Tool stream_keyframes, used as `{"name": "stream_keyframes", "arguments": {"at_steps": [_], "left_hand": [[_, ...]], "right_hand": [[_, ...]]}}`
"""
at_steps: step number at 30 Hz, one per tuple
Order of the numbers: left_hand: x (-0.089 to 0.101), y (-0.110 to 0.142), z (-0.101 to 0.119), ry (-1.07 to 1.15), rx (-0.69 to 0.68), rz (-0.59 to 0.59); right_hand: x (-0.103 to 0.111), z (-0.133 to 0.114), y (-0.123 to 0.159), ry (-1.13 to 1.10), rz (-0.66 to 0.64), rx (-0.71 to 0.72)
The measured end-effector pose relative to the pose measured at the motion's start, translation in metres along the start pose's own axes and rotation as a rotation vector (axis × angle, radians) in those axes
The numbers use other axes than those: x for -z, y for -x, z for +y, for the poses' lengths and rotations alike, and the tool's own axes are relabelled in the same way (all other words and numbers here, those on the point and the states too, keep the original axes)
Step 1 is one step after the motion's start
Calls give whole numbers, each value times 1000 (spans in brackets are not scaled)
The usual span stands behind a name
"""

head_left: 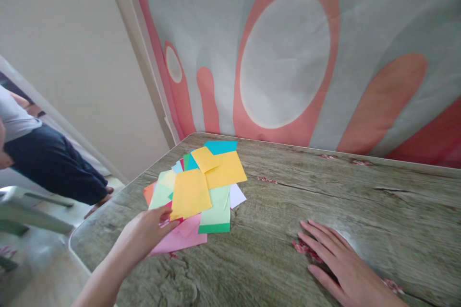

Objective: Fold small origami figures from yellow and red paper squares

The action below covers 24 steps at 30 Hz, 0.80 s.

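Note:
My left hand (153, 224) pinches the near left corner of a yellow sheet of paper (190, 194) at the front of a loose pile. Around that sheet lie other coloured papers: a larger yellow sheet (230, 169), a small yellow piece (204, 159), a blue sheet (224, 147), a light green sheet (216, 208) with a dark green edge, and a pink sheet (190, 236) beneath. A white corner (237, 195) sticks out on the right. My right hand (338, 261) rests on the table with fingers spread, apart from the papers and holding nothing.
The wood-grain table (266, 249) has a pale rim and reddish printed marks. Behind it hangs a grey wall covering (219, 5) with pink shapes. On the left, a person (54, 158) in dark trousers is beside a pale green stool (32, 208).

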<state>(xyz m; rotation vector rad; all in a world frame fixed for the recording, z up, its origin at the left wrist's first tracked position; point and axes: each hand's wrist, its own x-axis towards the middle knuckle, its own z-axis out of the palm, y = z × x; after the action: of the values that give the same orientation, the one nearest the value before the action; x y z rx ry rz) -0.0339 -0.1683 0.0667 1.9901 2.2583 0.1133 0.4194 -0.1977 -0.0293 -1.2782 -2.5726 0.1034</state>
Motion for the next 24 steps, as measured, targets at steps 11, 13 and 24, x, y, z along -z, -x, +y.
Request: {"name": "stream_keyframes", "arguments": {"at_steps": [11, 13, 24], "left_hand": [[-25, -43, -50, 195, 118, -119], [-24, -44, -52, 203, 167, -103], [-25, -53, -47, 670, 138, -41]], "right_hand": [[-7, 5, 1, 54, 43, 22], [-7, 5, 1, 57, 44, 26], [-2, 1, 0, 35, 91, 35]]}}
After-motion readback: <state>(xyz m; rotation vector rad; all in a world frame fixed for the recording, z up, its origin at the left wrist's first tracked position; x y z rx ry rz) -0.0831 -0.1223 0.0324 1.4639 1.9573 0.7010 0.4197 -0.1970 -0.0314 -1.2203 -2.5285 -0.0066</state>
